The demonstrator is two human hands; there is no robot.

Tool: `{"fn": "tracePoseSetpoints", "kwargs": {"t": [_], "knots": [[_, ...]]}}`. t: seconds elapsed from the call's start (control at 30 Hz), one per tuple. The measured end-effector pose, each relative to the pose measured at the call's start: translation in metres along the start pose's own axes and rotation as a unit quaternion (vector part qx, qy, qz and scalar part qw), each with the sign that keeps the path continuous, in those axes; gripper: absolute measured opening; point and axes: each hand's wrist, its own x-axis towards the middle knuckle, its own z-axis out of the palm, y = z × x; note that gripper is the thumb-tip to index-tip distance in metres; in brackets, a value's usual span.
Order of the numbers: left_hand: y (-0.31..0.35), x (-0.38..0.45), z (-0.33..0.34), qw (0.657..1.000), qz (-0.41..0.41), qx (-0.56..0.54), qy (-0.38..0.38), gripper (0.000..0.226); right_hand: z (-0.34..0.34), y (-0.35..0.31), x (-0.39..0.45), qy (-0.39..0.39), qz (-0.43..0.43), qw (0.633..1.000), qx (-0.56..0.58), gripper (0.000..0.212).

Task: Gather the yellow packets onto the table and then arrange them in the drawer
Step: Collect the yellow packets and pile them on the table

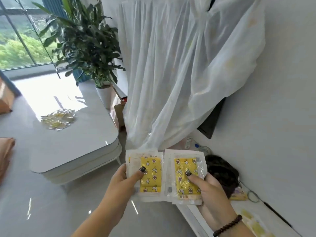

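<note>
My left hand (127, 180) grips a small stack of yellow packets (152, 175) in clear wrappers, thumb pressed on the top one. My right hand (205, 187) holds another yellow packet (183, 178) beside it, thumb on its face. Both bundles are held in the air above the floor, side by side and touching at their edges. A pile of several more yellow packets (57, 118) lies on the white table (82, 147) to the left. More yellow packets (253, 221) lie blurred on the low white cabinet (196, 218) at the lower right. No drawer is visible.
A potted plant (89, 48) stands at the table's far end. A white sheer cloth (179, 74) hangs ahead, over a dark screen (213, 120). A dark bundle (220, 171) and small bottles (196, 146) sit on the cabinet by the wall. Glossy floor lies between table and cabinet.
</note>
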Motion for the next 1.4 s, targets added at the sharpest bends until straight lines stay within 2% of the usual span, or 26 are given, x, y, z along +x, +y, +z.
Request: {"fn": "tracePoseSetpoints", "kwargs": {"t": [0.3, 0.47, 0.8, 0.97, 1.2, 1.4], "knots": [[0.026, 0.013, -0.123, 0.993, 0.027, -0.055, 0.103, 0.022, 0.142, 0.033, 0.038, -0.111, 0.046, 0.991, -0.065, 0.018], [0.035, 0.04, -0.171, 0.982, 0.021, -0.088, 0.166, 0.02, 0.203, 0.049, 0.08, -0.145, 0.065, 0.982, -0.102, 0.017], [0.095, 0.161, -0.263, 0.959, 0.02, -0.102, 0.265, 0.02, 0.331, 0.057, 0.222, -0.193, 0.109, 0.967, -0.125, 0.018], [0.125, 0.221, -0.306, 0.943, 0.023, -0.126, 0.307, 0.02, 0.403, 0.054, 0.288, -0.242, 0.128, 0.95, -0.153, 0.022], [0.159, 0.29, -0.382, 0.933, 0.017, -0.138, 0.333, 0.017, 0.505, 0.077, 0.352, -0.257, 0.139, 0.94, -0.176, 0.019], [0.188, 0.37, -0.474, 0.939, 0.002, -0.126, 0.321, 0.016, 0.595, 0.105, 0.41, -0.208, 0.128, 0.954, -0.173, 0.019]]}}
